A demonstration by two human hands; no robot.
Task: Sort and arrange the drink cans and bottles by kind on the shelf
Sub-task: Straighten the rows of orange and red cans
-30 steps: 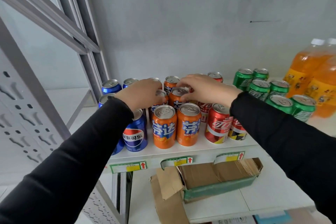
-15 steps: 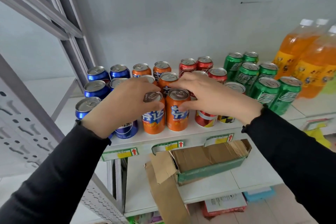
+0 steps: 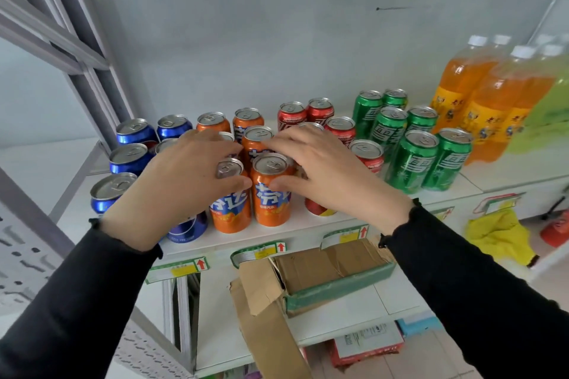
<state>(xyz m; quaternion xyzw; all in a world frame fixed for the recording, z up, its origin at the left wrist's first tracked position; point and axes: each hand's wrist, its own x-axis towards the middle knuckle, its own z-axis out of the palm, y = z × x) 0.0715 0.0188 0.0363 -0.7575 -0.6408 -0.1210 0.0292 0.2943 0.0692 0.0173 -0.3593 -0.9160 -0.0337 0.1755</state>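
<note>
White metal shelf point(image 3: 277, 240), front edge fitted with green-and-yellow price tags point(image 3: 177, 268). Stock held, from the person's left to right:

- Blue aluminium cola cans point(image 3: 131, 157): two files running front to back, at the left end of the shelf. Partly hidden behind the left wrist.
- Orange aluminium soda cans with blue lettering point(image 3: 271, 191): two files next to the blue ones. The front pair stands at the shelf edge, touching side by side.
- Red aluminium cola cans point(image 3: 291, 114): two files, the front ones mostly hidden by the right hand.
- Green aluminium lemon-lime cans point(image 3: 412, 160): a block of about seven, standing close together.
- Clear plastic bottles of orange drink with white caps point(image 3: 462, 86): upright at the right end, with a pale green bottle point(image 3: 551, 95) at the frame edge, blurred.

Handling: left hand point(image 3: 181, 181) cups the front-left orange can from its outer side, thumb across the front, fingers bent over the tops behind. Right hand point(image 3: 326, 175) does the same on the front-right orange can, thumb laid on its front and fingers spread over the cans behind. Neither can appears lifted; the two hands seem to squeeze the orange block together.

Status, as judged: sorting by kind looks all but complete, every colour standing in its own group. Remaining: squaring the orange files and perhaps the red ones behind the right hand, which cannot be checked.

Below: torn brown cardboard carton with green tape point(image 3: 323, 277) on the lower shelf.
</note>
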